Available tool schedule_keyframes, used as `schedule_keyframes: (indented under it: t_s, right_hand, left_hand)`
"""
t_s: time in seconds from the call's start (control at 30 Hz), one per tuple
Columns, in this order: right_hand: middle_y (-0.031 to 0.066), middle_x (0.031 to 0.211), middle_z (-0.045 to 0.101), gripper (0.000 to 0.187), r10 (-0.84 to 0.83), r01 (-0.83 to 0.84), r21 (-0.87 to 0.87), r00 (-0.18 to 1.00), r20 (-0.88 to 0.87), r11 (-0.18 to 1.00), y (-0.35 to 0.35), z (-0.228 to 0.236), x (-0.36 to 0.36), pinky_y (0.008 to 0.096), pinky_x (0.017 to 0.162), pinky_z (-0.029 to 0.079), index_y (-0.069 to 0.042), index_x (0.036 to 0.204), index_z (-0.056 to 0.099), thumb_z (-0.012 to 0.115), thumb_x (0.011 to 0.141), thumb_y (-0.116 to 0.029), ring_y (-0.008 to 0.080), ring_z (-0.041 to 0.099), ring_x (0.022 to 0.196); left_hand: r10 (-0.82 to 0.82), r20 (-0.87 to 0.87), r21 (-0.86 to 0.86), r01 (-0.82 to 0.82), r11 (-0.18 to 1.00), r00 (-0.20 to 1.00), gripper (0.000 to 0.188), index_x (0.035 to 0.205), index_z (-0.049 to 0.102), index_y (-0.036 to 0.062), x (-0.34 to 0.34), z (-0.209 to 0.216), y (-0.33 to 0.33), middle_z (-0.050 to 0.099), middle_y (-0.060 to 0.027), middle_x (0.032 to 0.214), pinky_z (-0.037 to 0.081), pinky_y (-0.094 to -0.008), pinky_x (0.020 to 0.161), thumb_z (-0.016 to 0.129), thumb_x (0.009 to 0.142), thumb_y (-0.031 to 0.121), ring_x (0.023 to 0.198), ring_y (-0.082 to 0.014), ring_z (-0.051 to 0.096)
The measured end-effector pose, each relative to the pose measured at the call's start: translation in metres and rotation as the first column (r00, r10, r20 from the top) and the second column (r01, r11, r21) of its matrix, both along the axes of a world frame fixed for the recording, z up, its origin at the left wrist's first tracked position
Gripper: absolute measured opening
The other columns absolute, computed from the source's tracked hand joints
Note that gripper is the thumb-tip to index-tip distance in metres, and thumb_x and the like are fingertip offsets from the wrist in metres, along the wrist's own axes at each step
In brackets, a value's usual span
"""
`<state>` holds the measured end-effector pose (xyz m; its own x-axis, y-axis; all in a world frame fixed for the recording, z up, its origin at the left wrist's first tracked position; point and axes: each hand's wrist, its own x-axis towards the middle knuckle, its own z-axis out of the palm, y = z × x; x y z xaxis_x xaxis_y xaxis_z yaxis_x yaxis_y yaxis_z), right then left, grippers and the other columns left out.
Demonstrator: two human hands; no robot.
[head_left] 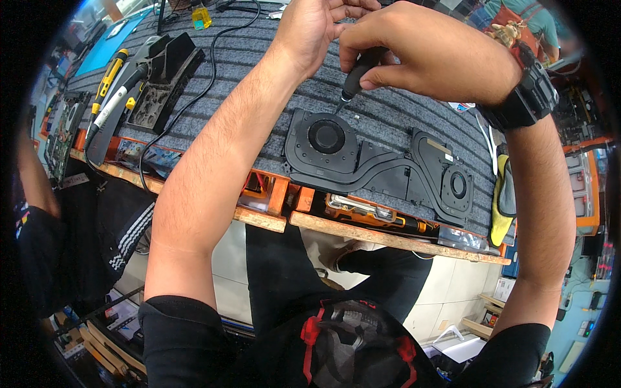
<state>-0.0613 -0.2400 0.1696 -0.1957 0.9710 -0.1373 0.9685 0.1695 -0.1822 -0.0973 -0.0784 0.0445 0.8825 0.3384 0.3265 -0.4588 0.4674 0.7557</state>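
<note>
Across the ribbed grey mat [239,84], toward its near edge, lies a dark cooling assembly [388,167], with a round fan [326,137] at its left end, a second fan [457,183] at its right and flat curved pipes running between them. The right hand [414,55] comes over from the right with a black watch [525,94] on its wrist; thumb and fingers pinch the handle of a black screwdriver [356,81]. The tool slants down to the left, its tip at the upper rim of the round fan, though whether it sits in a screw is too small to tell. The left hand [309,32] is raised beyond the assembly, palm partly turned up and fingers reaching toward the right hand; the upper edge cuts it off, so I cannot tell whether those fingers grip anything.

To the left, a black cable [213,64] curves past a black holder [165,87], beside which lie a white-and-black pen-shaped tool [113,108] and a yellow-and-black one [110,79]. Just beside the assembly's right end is a yellow-and-grey object [504,200]. Below the mat, a wooden bench edge [401,238] fronts open compartments with tools inside. At the far left sits another person in dark clothes [97,226], near a circuit board [66,132].
</note>
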Motion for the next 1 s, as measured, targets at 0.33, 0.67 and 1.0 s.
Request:
schedule_keyframes:
  t_s: [0.33, 0.67, 1.0]
  right_hand:
    - [0.0214, 0.101, 0.074, 0.041, -0.282, 0.318, -0.025, 0.873, 0.398, 0.948, 0.014, 0.015, -0.036, 0.0463, 0.085, 0.058, 0.001, 0.109, 0.068, 0.061, 0.099, -0.038, 0.0383, 0.072, 0.095]
    - [0.0193, 0.091, 0.072, 0.038, -0.202, 0.224, -0.005, 0.886, 0.417, 0.975, 0.023, 0.008, -0.023, 0.0455, 0.084, 0.057, -0.003, 0.094, 0.069, 0.06, 0.1, -0.039, 0.0377, 0.071, 0.091]
    - [0.0198, 0.093, 0.073, 0.04, -0.145, 0.279, -0.112, 0.753, 0.642, 0.954, 0.038, 0.0, -0.016, 0.0448, 0.083, 0.056, 0.0, 0.096, 0.07, 0.065, 0.098, -0.039, 0.0378, 0.07, 0.092]
  left_hand:
    - [-0.044, -0.011, 0.01, 0.044, 0.999, 0.999, 0.056, 0.115, 0.066, 0.003, 0.007, -0.007, 0.008, 0.07, -0.0086, 0.104, 0.053, -0.0323, 0.09, 0.048, 0.106, 0.055, 0.097, -0.0193, 0.068]
    - [0.038, 0.006, -0.007, -0.038, 0.999, 0.999, 0.057, 0.117, 0.065, 0.0023, 0.008, -0.009, 0.011, 0.07, -0.0081, 0.103, 0.053, -0.0322, 0.089, 0.047, 0.105, 0.056, 0.096, -0.0181, 0.068]
    - [0.02, -0.02, 0.016, -0.019, 1.0, 1.0, 0.057, 0.116, 0.064, 0.0023, 0.004, -0.006, 0.008, 0.07, -0.0094, 0.101, 0.054, -0.0332, 0.087, 0.047, 0.106, 0.055, 0.094, -0.0189, 0.067]
